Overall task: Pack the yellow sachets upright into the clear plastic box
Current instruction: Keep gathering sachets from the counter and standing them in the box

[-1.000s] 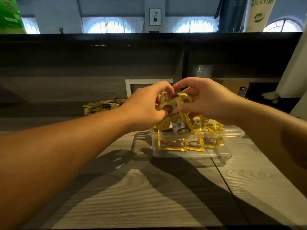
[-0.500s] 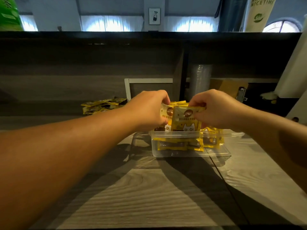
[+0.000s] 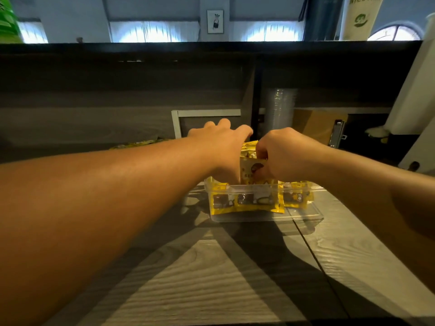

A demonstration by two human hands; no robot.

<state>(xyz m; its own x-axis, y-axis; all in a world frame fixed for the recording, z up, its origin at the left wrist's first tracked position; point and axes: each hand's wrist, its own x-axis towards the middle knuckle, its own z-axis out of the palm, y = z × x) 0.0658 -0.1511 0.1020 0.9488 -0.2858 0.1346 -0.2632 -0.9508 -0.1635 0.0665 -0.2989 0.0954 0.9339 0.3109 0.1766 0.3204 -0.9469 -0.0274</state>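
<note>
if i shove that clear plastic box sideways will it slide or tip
Probably slide: the clear plastic box looks low and wide, sitting flat on the smooth wood-grain table. It seems light, thin-walled plastic, so it may flex. The upright yellow sachets inside could flop over, since the right side looks partly unfilled.

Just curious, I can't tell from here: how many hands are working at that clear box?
2. The left hand reaches over the clear box's left end; the right hand pinches a yellow sachet above its middle.
</note>
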